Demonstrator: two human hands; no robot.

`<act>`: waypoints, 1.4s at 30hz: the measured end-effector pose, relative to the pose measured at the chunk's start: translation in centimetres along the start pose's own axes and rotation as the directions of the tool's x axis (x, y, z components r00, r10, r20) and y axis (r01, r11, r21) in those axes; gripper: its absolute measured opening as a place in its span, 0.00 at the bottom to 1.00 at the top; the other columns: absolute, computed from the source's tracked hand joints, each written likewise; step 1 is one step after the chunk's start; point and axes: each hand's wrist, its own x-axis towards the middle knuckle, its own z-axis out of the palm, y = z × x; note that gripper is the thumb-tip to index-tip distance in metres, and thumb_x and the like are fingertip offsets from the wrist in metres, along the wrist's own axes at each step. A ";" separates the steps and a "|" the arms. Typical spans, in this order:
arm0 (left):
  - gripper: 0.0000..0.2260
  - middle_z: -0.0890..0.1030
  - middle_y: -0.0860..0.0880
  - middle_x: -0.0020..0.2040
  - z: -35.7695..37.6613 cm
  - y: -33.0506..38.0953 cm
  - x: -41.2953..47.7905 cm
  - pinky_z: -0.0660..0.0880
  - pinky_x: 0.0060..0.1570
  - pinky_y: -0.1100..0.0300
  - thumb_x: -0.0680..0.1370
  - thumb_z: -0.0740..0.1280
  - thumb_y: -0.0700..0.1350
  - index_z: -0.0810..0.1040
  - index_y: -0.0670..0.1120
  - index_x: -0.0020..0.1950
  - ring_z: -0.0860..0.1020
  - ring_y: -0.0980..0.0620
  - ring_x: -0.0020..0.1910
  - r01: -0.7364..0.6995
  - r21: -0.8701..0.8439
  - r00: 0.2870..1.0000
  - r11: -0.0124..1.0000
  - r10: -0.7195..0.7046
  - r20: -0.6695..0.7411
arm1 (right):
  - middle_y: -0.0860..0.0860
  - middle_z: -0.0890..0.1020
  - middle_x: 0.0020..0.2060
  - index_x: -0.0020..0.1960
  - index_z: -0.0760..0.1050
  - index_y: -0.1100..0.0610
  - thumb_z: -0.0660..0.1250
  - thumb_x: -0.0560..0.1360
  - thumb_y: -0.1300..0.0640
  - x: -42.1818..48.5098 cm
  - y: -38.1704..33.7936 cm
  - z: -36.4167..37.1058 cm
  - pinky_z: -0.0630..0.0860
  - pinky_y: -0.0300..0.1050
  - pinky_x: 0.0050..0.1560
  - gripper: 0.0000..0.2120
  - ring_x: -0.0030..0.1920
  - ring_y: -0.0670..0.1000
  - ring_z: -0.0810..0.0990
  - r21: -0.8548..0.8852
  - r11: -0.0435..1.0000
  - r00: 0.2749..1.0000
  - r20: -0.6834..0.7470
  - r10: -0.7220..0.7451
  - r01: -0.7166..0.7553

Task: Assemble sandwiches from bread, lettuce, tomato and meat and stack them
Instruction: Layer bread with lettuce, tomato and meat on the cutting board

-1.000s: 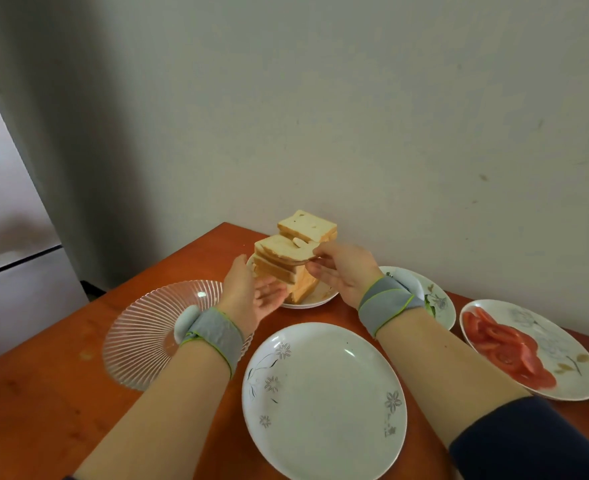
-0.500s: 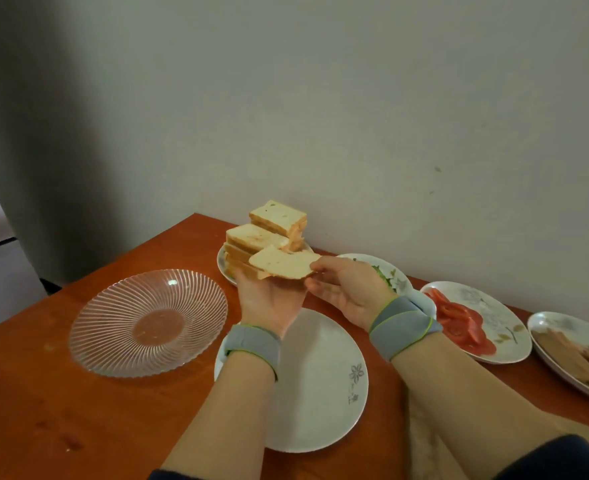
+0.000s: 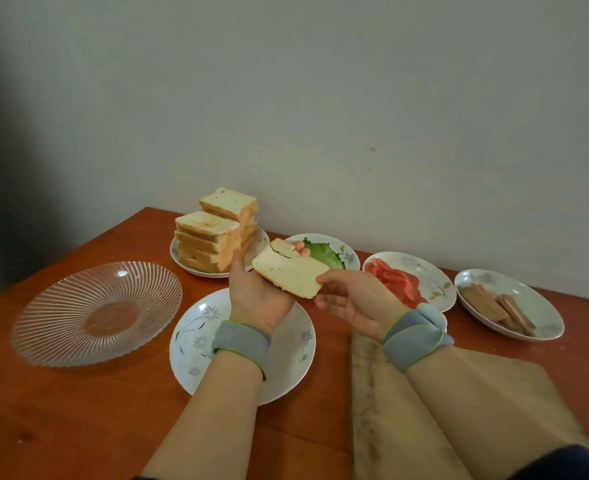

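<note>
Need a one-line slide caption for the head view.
Left hand and right hand hold one bread slice over the flowered plate; bread stacks, lettuce, tomato and meat wait on plates behind.

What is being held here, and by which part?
A bread slice: left hand grips one end from beneath, right hand pinches the opposite edge.

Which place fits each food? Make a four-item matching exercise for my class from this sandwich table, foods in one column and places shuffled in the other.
Column A
1. bread slice
2. lettuce
3. tomato slices
4. meat slices

Column B
a. farthest right of the foods
b. held by the left hand and right hand
c. just right of the bread stack
d. between lettuce and meat

Pairs: 1-b, 2-c, 3-d, 4-a
</note>
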 end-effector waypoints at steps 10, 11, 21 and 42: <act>0.32 0.76 0.34 0.63 1.2 -9.0 -3.5 0.67 0.64 0.43 0.78 0.53 0.63 0.72 0.36 0.67 0.73 0.36 0.64 0.209 0.237 0.978 0.949 -0.206 -0.037 | 0.57 0.79 0.37 0.52 0.78 0.63 0.66 0.74 0.65 -6.0 1.0 -11.6 0.77 0.39 0.29 0.08 0.30 0.49 0.79 -0.107 0.994 0.999 -0.026 0.025 -0.028; 0.32 0.76 0.34 0.63 1.2 -10.1 -4.0 0.67 0.63 0.43 0.78 0.53 0.63 0.72 0.36 0.66 0.72 0.36 0.64 0.247 0.273 0.969 0.930 -0.241 -0.054 | 0.57 0.79 0.37 0.52 0.79 0.63 0.66 0.74 0.65 -6.7 1.2 -13.1 0.77 0.39 0.29 0.08 0.29 0.48 0.79 -0.131 0.991 0.999 -0.035 0.031 -0.035; 0.28 0.72 0.40 0.68 0.8 -18.9 -6.6 0.71 0.59 0.53 0.81 0.55 0.55 0.62 0.37 0.73 0.74 0.45 0.63 0.418 0.551 0.907 0.722 -0.296 -0.301 | 0.55 0.82 0.35 0.52 0.78 0.60 0.70 0.72 0.65 -12.4 2.8 -23.2 0.77 0.37 0.28 0.09 0.30 0.48 0.80 -0.277 0.946 0.981 -0.142 0.130 -0.166; 0.39 0.65 0.55 0.73 -0.6 -18.3 -6.7 0.57 0.65 0.65 0.66 0.77 0.56 0.64 0.54 0.73 0.61 0.57 0.71 -0.381 0.752 0.911 -0.538 -0.356 0.207 | 0.60 0.83 0.37 0.51 0.79 0.68 0.75 0.68 0.66 -12.2 3.6 -24.4 0.80 0.37 0.31 0.13 0.31 0.51 0.82 -0.304 0.944 0.973 -0.223 0.064 -0.132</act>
